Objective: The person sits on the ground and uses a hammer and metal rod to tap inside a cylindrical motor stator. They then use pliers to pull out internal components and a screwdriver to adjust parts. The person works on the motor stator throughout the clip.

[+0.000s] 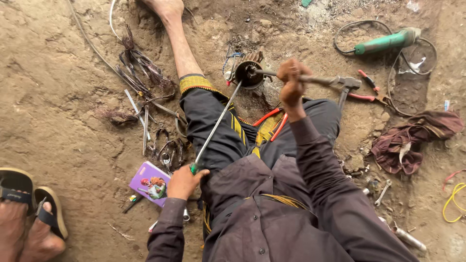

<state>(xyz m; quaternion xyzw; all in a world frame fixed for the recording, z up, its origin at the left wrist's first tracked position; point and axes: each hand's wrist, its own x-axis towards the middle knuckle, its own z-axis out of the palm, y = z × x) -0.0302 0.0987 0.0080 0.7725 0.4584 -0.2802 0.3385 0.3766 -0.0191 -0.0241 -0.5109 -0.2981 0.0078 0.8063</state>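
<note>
I sit on bare dirt with one leg stretched ahead. My left hand (185,181) grips the green handle end of a long metal screwdriver (216,123), whose shaft slants up to a small round motor part (249,73) with copper windings lying on the ground. My right hand (291,83) is closed around the wooden handle of a claw hammer (340,82), held level to the right of the motor part, its metal head pointing right.
A green angle grinder (387,41) with a cable lies far right. Red-handled pliers (365,92), a crumpled maroon cloth (412,139), spanners (383,191), copper wire bundles (141,68), scissors, a purple card (151,183) and another person's sandalled feet (26,213) surround me.
</note>
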